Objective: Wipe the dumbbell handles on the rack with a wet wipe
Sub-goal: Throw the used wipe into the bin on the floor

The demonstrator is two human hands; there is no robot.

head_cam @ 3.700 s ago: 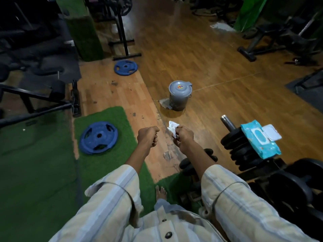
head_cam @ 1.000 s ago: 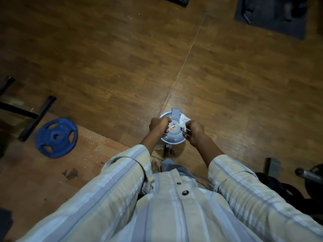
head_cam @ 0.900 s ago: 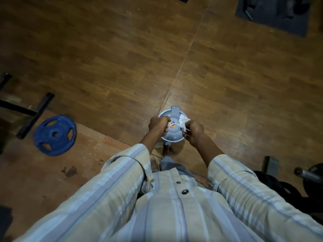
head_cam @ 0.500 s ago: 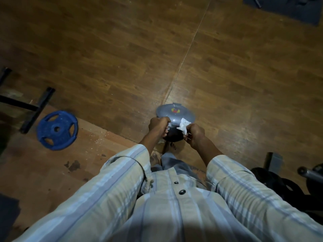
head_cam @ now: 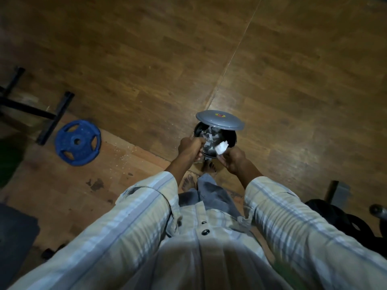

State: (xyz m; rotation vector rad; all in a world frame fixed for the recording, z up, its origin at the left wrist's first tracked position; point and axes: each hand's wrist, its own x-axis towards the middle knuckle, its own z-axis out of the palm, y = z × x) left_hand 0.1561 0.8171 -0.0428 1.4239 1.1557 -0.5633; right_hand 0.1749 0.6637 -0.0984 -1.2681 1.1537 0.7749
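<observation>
I stand over a small grey pedal bin (head_cam: 234,137) on the wooden floor. Its lid (head_cam: 219,120) is tipped up and back, and white scraps lie inside. My right hand (head_cam: 233,161) pinches a crumpled white wet wipe (head_cam: 221,147) just over the near right edge of the opening. Beside the bin's near left rim, my left hand (head_cam: 189,147) is curled into a fist with nothing visible in it. Black dumbbell plates (head_cam: 354,223) and a metal handle end (head_cam: 378,210) show at the right edge.
A blue weight plate (head_cam: 78,142) lies flat on the floor to the left. Black frame legs (head_cam: 53,119) stand behind it. My bare foot (head_cam: 208,166) is at the bin's base. A dark mat (head_cam: 14,233) sits at the lower left.
The bin's lid has swung from shut to wide open, showing white scraps inside. My right hand has brought the wipe over the opening. The left fist has stayed beside the rim.
</observation>
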